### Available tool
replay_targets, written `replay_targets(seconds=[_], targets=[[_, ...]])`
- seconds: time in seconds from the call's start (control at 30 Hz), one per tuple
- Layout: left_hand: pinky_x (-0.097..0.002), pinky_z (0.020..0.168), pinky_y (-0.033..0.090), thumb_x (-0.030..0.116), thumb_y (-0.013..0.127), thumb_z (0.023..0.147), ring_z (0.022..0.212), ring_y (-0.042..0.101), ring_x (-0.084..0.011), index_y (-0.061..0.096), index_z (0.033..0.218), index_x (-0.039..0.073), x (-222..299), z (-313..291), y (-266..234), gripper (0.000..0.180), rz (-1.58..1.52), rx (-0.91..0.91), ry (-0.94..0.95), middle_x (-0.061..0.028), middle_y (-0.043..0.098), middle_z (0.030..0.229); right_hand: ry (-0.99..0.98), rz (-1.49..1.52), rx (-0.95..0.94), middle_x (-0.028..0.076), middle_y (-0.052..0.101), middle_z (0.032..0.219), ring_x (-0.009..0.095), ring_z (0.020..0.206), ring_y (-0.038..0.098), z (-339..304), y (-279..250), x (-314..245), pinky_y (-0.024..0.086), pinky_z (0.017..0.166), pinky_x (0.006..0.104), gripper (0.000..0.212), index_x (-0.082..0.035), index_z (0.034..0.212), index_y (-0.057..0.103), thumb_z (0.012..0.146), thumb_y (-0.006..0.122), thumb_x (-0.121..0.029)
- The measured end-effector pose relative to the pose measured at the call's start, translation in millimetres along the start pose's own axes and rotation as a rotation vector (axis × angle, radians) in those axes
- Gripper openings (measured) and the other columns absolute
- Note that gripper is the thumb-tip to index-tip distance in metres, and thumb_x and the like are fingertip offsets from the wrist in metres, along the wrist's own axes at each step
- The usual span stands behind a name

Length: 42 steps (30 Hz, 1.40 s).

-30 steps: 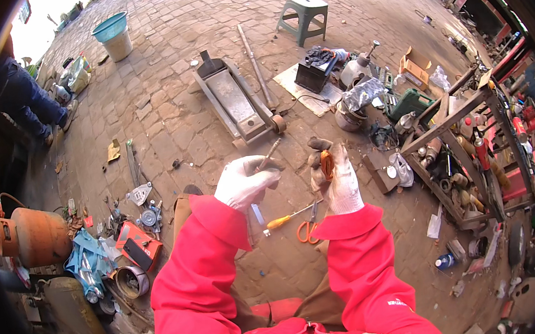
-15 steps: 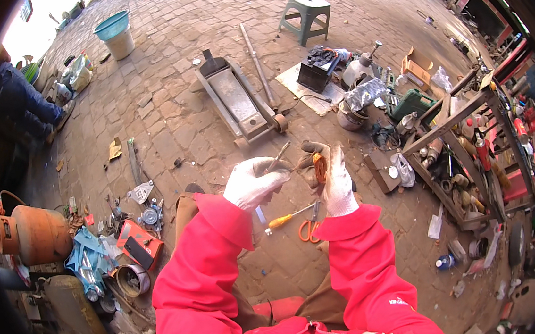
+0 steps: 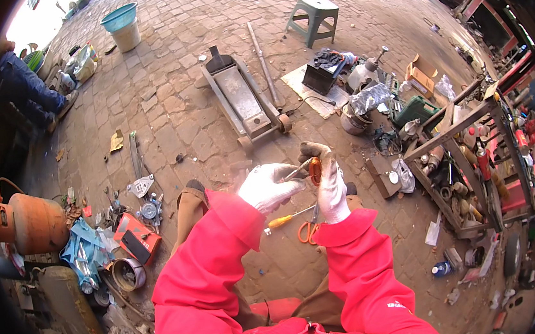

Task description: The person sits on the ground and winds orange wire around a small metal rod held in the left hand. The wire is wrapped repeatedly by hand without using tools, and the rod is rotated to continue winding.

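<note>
With the gloved left hand [image 3: 269, 187], pinching a slim metal rod [image 3: 297, 169] between thumb and fingers; with the gloved right hand [image 3: 331, 190], gripping an orange bundle [image 3: 315, 171], fingers curled about it. Both held close together, on the near side of the floor jack [image 3: 243, 102] and slightly to its right. Apparently at the step of setting the rod's tip to the bundle; impossible to tell whether touching. Seemingly calling for a steady right grip and careful aim from the left. Below the hands, nearer than the jack, a yellow-handled screwdriver [image 3: 280, 222] and orange-handled scissors [image 3: 315, 215]. Just right of the jack, a long pipe [image 3: 262, 61]; well right, a metal frame [image 3: 451, 130]. Beyond the jack, rightward, a green stool [image 3: 317, 4]; leftward, a blue basin [image 3: 119, 17] on a bucket [image 3: 128, 37].
</note>
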<state>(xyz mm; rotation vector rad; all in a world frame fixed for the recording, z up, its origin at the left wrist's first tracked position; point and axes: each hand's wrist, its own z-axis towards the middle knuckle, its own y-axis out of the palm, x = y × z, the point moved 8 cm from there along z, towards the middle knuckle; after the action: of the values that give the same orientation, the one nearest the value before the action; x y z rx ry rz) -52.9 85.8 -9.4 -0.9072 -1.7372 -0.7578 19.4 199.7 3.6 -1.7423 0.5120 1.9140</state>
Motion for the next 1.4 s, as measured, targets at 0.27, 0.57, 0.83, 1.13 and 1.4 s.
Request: replay_targets(seconds=[0.27, 0.57, 0.83, 1.13, 1.4], targets=[[-0.0239, 0.042, 0.027, 0.023, 0.069, 0.086, 0.045, 0.037, -0.0052, 0.066, 0.095, 0.007, -2, 0, 9, 0.019, -0.177, -0.073, -0.035, 0.0039, 0.046, 0.058, -0.094, 0.075, -0.104, 0.009, 0.052, 0.134, 0.017, 0.115, 0.054, 2, 17, -3, 0.044, 0.096, 0.0307, 0.079, -0.005, 0.141, 0.043, 0.097, 0.027, -0.069], [-0.0247, 0.041, 0.025, 0.020, 0.069, 0.086, 0.043, 0.036, -0.0052, 0.065, 0.095, 0.006, -7, 3, 16, 0.017, -0.318, -0.076, -0.041, 0.0040, 0.046, 0.057, 0.041, 0.496, -0.113, 0.009, 0.047, 0.142, 0.020, 0.126, 0.047, -6, 12, 7, 0.038, 0.104, 0.0332, 0.077, -0.005, 0.146, 0.037, 0.097, 0.035, -0.064], [-0.0237, 0.041, 0.024, 0.020, 0.067, 0.089, 0.044, 0.035, -0.0054, 0.062, 0.095, 0.007, -8, 7, 19, 0.015, -0.484, -0.020, -0.010, 0.0040, 0.045, 0.058, 0.084, 0.528, -0.056, 0.011, 0.052, 0.135, 0.025, 0.121, 0.051, -9, 7, 15, 0.041, 0.102, 0.0379, 0.056, -0.008, 0.137, 0.047, 0.093, 0.049, -0.042], [-0.0235, 0.042, 0.024, 0.025, 0.068, 0.090, 0.046, 0.033, -0.0059, 0.058, 0.089, 0.009, -10, 10, 0, 0.018, -0.507, 0.053, -0.046, 0.0040, 0.042, 0.059, -0.754, -0.412, 0.259, 0.014, 0.057, 0.127, 0.031, 0.115, 0.056, -16, -19, -85, 0.044, 0.099, 0.0432, 0.040, -0.011, 0.128, 0.058, 0.088, 0.065, -0.017], [-0.0225, 0.039, 0.025, 0.020, 0.066, 0.091, 0.041, 0.034, -0.0066, 0.058, 0.089, 0.008, -16, 12, -2, 0.014, -0.583, 0.088, -0.065, 0.0025, 0.044, 0.055, -0.905, -0.845, 0.048, 0.012, 0.064, 0.117, 0.032, 0.106, 0.060, -13, 10, -87, 0.048, 0.092, 0.0456, 0.040, -0.009, 0.119, 0.064, 0.080, 0.069, -0.017]])
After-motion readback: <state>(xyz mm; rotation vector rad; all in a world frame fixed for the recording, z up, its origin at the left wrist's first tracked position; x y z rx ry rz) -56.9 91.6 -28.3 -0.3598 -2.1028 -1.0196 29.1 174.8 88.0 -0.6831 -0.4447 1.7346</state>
